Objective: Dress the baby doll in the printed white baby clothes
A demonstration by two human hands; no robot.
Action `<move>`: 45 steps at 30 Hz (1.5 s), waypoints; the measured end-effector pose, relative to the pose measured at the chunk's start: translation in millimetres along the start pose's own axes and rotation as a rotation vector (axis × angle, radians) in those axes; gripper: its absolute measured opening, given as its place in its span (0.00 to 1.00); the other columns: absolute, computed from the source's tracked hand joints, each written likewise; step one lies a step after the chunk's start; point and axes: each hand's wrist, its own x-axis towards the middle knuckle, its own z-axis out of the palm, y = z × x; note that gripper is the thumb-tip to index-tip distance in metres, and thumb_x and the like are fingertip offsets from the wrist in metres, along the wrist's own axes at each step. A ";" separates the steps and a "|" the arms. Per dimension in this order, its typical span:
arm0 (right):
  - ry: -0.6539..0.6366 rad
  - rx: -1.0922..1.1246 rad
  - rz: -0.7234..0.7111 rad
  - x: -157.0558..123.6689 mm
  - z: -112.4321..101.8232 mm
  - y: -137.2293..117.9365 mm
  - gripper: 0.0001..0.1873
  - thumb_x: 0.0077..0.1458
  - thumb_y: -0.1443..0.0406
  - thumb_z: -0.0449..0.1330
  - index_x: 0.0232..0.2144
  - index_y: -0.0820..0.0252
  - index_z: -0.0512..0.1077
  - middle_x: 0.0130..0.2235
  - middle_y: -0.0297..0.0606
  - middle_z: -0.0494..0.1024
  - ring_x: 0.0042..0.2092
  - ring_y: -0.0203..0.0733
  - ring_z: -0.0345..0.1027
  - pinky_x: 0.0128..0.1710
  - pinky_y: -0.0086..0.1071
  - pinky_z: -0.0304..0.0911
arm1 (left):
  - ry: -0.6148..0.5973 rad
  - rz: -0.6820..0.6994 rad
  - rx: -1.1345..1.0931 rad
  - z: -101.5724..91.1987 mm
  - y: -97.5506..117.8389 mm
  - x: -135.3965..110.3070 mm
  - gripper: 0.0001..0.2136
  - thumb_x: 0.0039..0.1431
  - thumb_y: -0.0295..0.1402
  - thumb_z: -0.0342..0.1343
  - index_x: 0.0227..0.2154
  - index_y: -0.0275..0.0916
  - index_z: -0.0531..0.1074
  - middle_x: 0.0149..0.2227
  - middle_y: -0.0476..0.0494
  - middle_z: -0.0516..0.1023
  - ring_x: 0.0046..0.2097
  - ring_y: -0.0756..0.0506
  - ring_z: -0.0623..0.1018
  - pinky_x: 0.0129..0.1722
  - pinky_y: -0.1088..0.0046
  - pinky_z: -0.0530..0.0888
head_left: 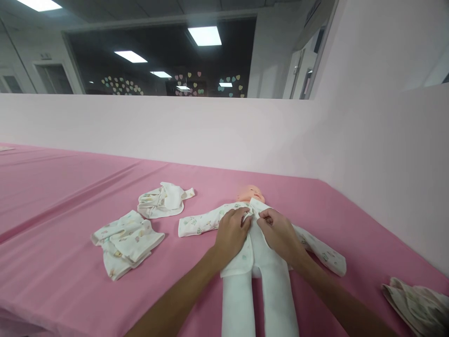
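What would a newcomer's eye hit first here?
Likely the doll lying right of centre on the pink sheet, with the left hand and right hand at the upper front of its printed jacket, sleeves spread wide. Next, two crumpled pale garments, a printed one and a smaller one behind it, left in the picture. Then the pastel hearts in the dark window above.

Over there on the bench [70, 187], a doll [249, 192] with a jacket [243, 263] on its torso lies head toward the wall [175, 131] behind, a near garment [128, 241] off left, a second garment [161, 202] behind that, and some cloth [419, 304] at front right.
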 end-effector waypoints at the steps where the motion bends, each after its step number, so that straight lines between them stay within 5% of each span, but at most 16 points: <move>1: -0.016 0.052 0.027 0.1 -1.0 0.6 0.07 0.54 0.61 0.51 0.28 0.55 0.67 0.26 0.29 0.70 0.27 0.36 0.60 0.28 0.32 0.55 | -0.005 0.007 0.002 -0.6 0.4 0.1 0.09 0.67 0.32 0.50 0.45 0.42 0.73 0.40 0.46 0.79 0.43 0.42 0.74 0.43 0.65 0.68; 5: -0.091 0.231 0.126 -1.6 -4.0 -1.5 0.07 0.55 0.61 0.50 0.29 0.55 0.65 0.23 0.25 0.62 0.22 0.32 0.53 0.23 0.29 0.49 | -0.016 0.041 0.014 -3.0 2.3 0.3 0.09 0.68 0.29 0.47 0.39 0.42 0.74 0.37 0.48 0.79 0.40 0.43 0.74 0.41 0.67 0.68; 14: -0.093 0.370 0.126 1.0 2.1 6.1 0.07 0.56 0.60 0.53 0.33 0.55 0.68 0.25 0.25 0.66 0.21 0.29 0.53 0.22 0.27 0.51 | 0.035 0.045 0.078 -3.1 4.4 -2.7 0.09 0.69 0.34 0.47 0.43 0.42 0.72 0.34 0.49 0.77 0.37 0.44 0.74 0.37 0.69 0.66; 24: -0.125 0.369 0.101 -0.3 -1.7 -0.9 0.10 0.55 0.59 0.55 0.36 0.57 0.72 0.28 0.29 0.73 0.21 0.30 0.55 0.20 0.27 0.52 | 0.073 0.136 0.230 2.4 -2.1 -3.3 0.05 0.66 0.29 0.51 0.36 0.42 0.72 0.32 0.48 0.76 0.36 0.43 0.73 0.36 0.68 0.64; 34: -0.119 0.350 0.070 -0.3 2.3 1.7 0.10 0.57 0.59 0.55 0.35 0.57 0.72 0.26 0.29 0.72 0.20 0.29 0.52 0.20 0.27 0.51 | 0.073 0.124 0.262 4.9 -4.3 -2.5 0.12 0.67 0.31 0.49 0.50 0.41 0.71 0.37 0.44 0.80 0.39 0.41 0.76 0.37 0.67 0.70; 45: -0.121 0.345 0.082 -0.6 0.9 -0.3 0.12 0.57 0.58 0.55 0.39 0.56 0.74 0.25 0.28 0.72 0.19 0.30 0.52 0.21 0.28 0.51 | 0.053 0.162 0.225 2.2 -2.4 -3.1 0.10 0.66 0.27 0.50 0.46 0.42 0.73 0.39 0.47 0.80 0.40 0.43 0.77 0.39 0.67 0.70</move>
